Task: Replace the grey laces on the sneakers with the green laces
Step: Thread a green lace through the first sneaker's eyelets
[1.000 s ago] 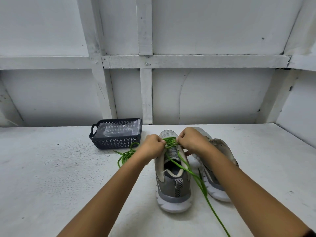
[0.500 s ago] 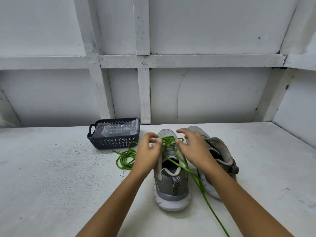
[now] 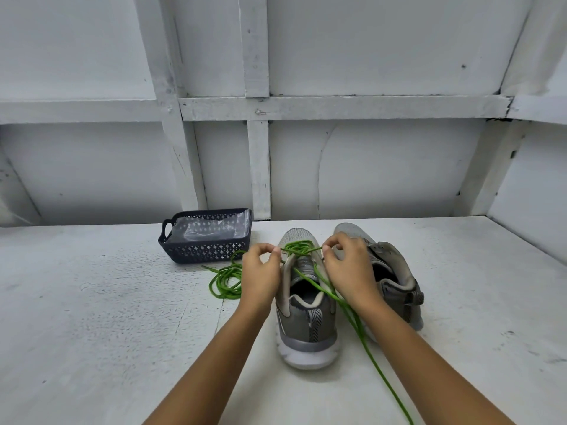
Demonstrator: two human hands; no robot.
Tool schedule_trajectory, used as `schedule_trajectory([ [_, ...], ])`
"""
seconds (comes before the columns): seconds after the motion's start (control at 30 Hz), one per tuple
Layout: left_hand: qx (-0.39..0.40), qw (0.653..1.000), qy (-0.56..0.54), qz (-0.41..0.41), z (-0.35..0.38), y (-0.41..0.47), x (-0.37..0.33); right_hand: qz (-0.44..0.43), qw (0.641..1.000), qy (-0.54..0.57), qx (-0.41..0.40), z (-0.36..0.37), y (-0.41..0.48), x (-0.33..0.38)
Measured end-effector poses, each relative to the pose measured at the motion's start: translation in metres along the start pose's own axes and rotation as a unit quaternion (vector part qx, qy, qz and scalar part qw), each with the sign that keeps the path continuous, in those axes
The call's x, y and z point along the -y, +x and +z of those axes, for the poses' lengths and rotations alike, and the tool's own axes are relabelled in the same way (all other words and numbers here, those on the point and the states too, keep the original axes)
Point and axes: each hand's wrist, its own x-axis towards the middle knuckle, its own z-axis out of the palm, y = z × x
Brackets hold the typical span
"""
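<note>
Green lace [image 3: 302, 248] pinched over nearer grey sneaker [image 3: 306, 329] forefoot, between left hand [image 3: 260, 271] and right hand [image 3: 349, 271]. Crosswise to sneaker, tail trailing past heel.

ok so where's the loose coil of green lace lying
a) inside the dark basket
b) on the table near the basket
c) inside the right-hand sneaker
b: the loose part of the green lace lies coiled on the table, just in front of the basket and outside it.
</note>
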Motion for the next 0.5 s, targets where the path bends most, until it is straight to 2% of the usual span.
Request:
schedule_trajectory([
  [0.07,-0.009,0.999,-0.024,-0.034,-0.001,-0.003,0.000,0.004,1.000,0.015,-0.007,-0.001,0.000,-0.002],
  [0.17,-0.012,1.000,0.007,-0.013,-0.003,-0.010,-0.004,0.017,0.999,0.022,0.030,-0.003,-0.002,0.000],
  [0.3,0.064,0.987,0.146,-0.020,-0.003,-0.013,-0.010,0.067,0.989,-0.030,0.125,-0.002,-0.006,0.003],
  [0.4,0.107,0.948,0.300,-0.017,0.000,-0.014,-0.016,0.080,0.986,-0.062,0.131,-0.001,-0.006,0.010],
  [0.5,0.099,0.944,0.314,-0.028,-0.001,-0.012,-0.020,0.080,0.989,-0.067,0.100,-0.001,-0.006,0.013],
])
